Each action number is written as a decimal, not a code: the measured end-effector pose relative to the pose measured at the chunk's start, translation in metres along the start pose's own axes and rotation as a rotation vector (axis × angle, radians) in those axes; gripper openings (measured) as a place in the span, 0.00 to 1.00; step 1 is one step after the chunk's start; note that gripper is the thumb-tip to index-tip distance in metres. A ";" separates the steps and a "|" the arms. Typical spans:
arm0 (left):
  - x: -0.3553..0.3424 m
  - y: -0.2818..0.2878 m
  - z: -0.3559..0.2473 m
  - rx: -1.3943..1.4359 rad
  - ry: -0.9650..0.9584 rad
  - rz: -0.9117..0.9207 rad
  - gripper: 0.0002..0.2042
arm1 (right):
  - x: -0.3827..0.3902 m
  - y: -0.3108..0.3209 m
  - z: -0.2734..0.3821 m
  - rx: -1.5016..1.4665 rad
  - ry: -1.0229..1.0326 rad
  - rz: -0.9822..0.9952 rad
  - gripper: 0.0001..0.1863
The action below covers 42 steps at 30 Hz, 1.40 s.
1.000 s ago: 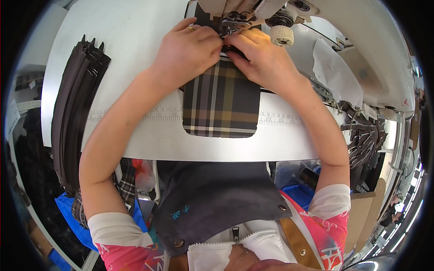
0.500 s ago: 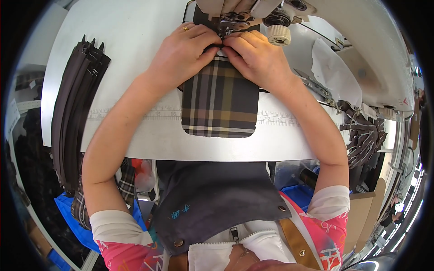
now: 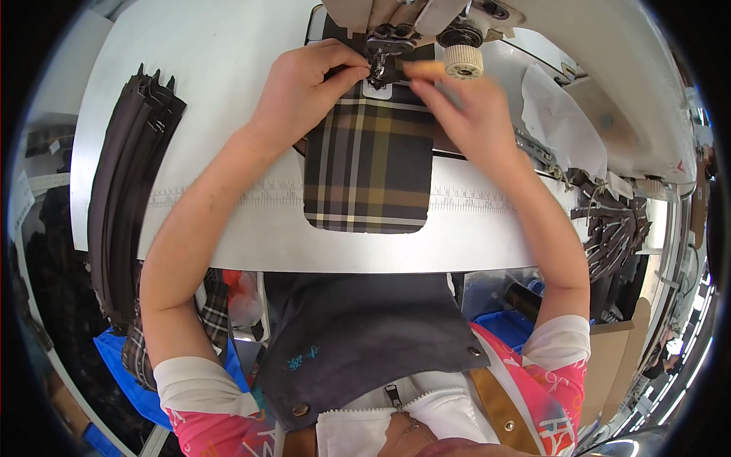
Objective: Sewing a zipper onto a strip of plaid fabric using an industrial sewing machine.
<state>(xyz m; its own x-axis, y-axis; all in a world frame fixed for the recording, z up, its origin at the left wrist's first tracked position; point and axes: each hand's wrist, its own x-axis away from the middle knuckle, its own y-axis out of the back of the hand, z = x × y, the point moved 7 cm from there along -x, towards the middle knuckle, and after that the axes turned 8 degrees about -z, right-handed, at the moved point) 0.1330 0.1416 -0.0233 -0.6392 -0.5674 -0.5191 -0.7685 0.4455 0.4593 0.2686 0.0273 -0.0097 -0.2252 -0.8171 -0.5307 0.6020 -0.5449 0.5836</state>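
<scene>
A plaid fabric panel (image 3: 369, 167) with rounded near corners lies under the sewing machine's presser foot (image 3: 377, 68). It is dark, with yellow, brown and white stripes. Just left of the foot, my left hand (image 3: 308, 80) is closed, thumb and forefinger pinched together; what they hold, if anything, is too small to make out. On the other side of the foot is my right hand (image 3: 468, 103), smeared by motion. Its thumb and forefinger point toward the foot and look apart, with nothing visible held between them.
Dark strips (image 3: 129, 190) lie in a bundle at the left of the white table (image 3: 244, 236). To the right are a pale knob (image 3: 463, 62), metal scissors (image 3: 537, 148), a white sheet (image 3: 560, 118) and a bunch of dark pieces (image 3: 613, 228). The machine head overhangs the far side.
My right hand has moved off to the right, away from my left hand, and its fingers have parted. My left hand has shifted slightly left, leaving the presser foot more exposed.
</scene>
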 end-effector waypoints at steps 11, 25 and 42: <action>0.001 0.002 0.002 0.008 0.045 0.004 0.07 | 0.034 -0.014 0.062 0.146 0.486 0.070 0.18; 0.013 -0.002 -0.027 -0.289 -0.403 -0.068 0.05 | 0.029 -0.025 0.050 0.337 0.367 0.093 0.23; 0.004 0.002 -0.007 -0.095 -0.099 -0.047 0.04 | 0.055 -0.022 0.075 0.125 0.460 0.218 0.26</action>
<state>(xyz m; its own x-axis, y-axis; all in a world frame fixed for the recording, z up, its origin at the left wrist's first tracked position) 0.1293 0.1357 -0.0195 -0.6059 -0.5128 -0.6082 -0.7944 0.3494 0.4968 0.1853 -0.0197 -0.0052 0.2715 -0.7623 -0.5876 0.4949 -0.4131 0.7645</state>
